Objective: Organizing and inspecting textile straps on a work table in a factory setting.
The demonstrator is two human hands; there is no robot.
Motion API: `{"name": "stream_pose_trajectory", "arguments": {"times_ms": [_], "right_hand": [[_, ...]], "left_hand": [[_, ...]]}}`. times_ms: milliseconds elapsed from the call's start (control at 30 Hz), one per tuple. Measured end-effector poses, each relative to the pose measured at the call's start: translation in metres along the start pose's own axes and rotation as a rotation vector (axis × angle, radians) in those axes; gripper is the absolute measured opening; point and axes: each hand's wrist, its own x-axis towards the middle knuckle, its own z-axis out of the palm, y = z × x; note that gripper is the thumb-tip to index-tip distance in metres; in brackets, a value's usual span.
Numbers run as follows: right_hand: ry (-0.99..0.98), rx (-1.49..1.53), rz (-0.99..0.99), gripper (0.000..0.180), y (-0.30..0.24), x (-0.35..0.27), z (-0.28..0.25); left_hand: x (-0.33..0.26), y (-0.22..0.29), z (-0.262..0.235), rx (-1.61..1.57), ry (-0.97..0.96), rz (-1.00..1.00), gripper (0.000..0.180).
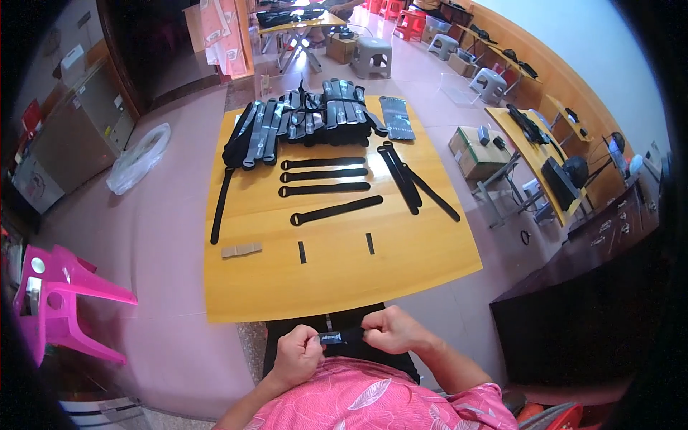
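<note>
My left hand (297, 354) and my right hand (394, 331) are both closed in front of my pink top, just off the table's near edge. Between them runs a short stretch of a black strap (352, 335) with a dark printed label on it, one end in each fist. Most of the strap is hidden by my fingers. Beyond my hands, several black straps with end loops (326, 190) lie roughly parallel across the middle of the yellow table (344, 287). A few more black straps (403, 180) lie overlapping at the right.
Bundled, labelled straps (315, 118) are piled at the table's far side. A single strap (222, 206) lies at its left edge, near a tan strip (242, 250). Two short dark strips (302, 252) mark the near part. A pink stool (64, 301) stands left; a cardboard box (473, 154) right.
</note>
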Motion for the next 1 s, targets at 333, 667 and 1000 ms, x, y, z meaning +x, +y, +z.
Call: {"name": "stream_pose_trajectory", "arguments": {"times_ms": [333, 667, 1000], "right_hand": [[-0.021, -0.352, -0.254, 0.025, -0.028, -0.003, 0.023], [0.225, -0.190, -0.541, 0.009, -0.029, -0.008, 0.023], [1.197, 0.845, -0.364, 0.012, 0.103, -0.149, -0.166]], "left_hand": [[-0.007, 0.010, 0.001, -0.382, -0.244, -0.123, 0.013], [-0.003, 0.029, -0.006, -0.484, -0.424, -0.193, 0.021], [-0.008, 0.069, -0.086, -0.464, -0.059, 0.053, 0.015]]}}
